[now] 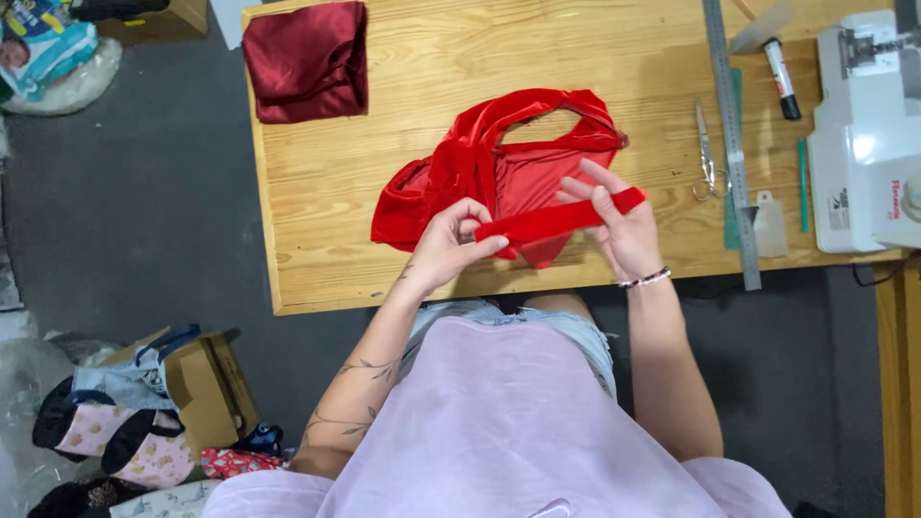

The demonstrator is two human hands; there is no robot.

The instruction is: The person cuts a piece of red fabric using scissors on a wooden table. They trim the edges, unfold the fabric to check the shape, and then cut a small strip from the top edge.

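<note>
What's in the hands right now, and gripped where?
A red velvet strip, stretched between both hands: the left hand pinches its left end, the right hand holds its right end in the fingers, above the red garment.

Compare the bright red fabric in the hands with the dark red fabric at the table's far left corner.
The bright red fabric is spread out and rumpled mid-table; the dark red fabric lies folded into a compact square at the corner. The bright one has a strap pulled taut between the left hand and right hand; the dark one lies untouched. Both look shiny and rest on the wooden table.
</note>
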